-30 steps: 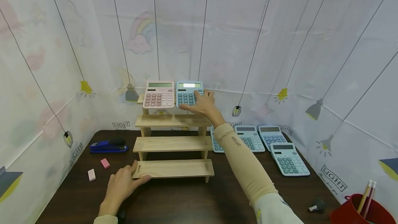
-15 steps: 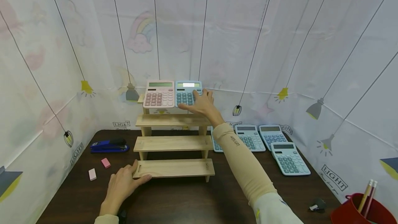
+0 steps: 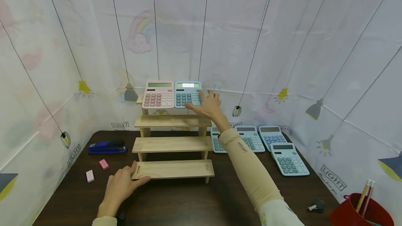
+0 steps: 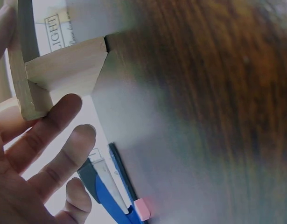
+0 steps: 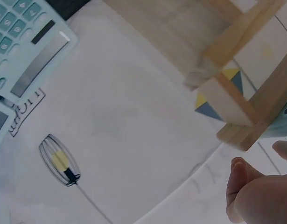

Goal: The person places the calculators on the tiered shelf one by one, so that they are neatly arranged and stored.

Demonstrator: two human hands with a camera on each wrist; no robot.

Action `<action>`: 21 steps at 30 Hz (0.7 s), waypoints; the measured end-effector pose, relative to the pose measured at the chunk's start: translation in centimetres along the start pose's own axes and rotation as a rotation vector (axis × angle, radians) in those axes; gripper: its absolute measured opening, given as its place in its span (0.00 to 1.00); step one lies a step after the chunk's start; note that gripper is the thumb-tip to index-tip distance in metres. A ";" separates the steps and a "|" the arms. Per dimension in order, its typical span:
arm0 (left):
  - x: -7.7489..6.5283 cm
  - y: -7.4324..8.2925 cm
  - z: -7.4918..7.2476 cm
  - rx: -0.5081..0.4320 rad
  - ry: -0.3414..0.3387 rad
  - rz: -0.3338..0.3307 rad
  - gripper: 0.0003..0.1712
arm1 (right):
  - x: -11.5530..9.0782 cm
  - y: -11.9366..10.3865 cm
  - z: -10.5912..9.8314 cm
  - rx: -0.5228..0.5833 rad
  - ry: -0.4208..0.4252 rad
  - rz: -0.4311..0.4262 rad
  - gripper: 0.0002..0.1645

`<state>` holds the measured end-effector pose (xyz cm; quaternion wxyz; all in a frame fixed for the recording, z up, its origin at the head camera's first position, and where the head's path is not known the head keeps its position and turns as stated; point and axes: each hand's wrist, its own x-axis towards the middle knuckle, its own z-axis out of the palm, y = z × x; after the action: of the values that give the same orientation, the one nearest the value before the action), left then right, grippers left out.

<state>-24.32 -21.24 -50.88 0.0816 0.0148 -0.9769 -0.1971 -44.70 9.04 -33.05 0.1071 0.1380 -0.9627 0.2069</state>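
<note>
1. Honestly, the blue calculator [image 3: 187,94] is the touchy item; it's propped on the top step of the wooden stand [image 3: 172,144], face toward the person; I can't tell what backs it, so a push from the front might tip it off behind.
2. The pink calculator [image 3: 158,94] sits just beside it on the left; any shove from the right would probably travel through, nudging the pair toward the step's left end.
3. The right hand [image 3: 209,105] is spread, thumb and fingers apart at the blue calculator's right edge; can't tell if the fingertips actually touch; a thumb snagging on the lower keys could drag it forward.
4. Down low, the left hand [image 3: 118,187] has the left end of the bottom step pinched between thumb and fingers; tug that and the stand could twist, with the top swaying worst.
5. Further out, 4 more blue calculators [image 3: 289,159] lie on the dark table [image 3: 179,201]; if the right sleeve [image 3: 248,163] drops, it might bump the nearer ones.
</note>
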 end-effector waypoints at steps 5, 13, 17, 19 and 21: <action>0.0 0.0 -0.2 -0.001 -0.016 -0.003 0.61 | -1.9 2.2 0.0 0.049 0.051 0.017 0.61; 0.0 0.0 -0.4 -0.007 -0.028 -0.007 0.61 | -6.5 6.6 -0.2 0.067 0.076 0.049 0.58; -0.1 -0.1 -0.4 0.000 -0.011 0.001 0.60 | -8.9 9.3 -0.6 0.061 0.072 0.094 0.57; -0.1 -0.1 -0.3 0.000 -0.009 0.005 0.60 | -10.0 10.8 -0.8 0.048 0.072 0.121 0.58; 0.0 -0.1 -0.2 0.002 -0.012 0.010 0.61 | -11.0 12.4 -1.0 0.023 0.073 0.144 0.58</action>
<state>-24.27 -21.40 -50.73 0.0767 0.0089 -0.9777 -0.1955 -38.03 22.75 -39.64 0.1252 0.0618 -0.9632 0.2298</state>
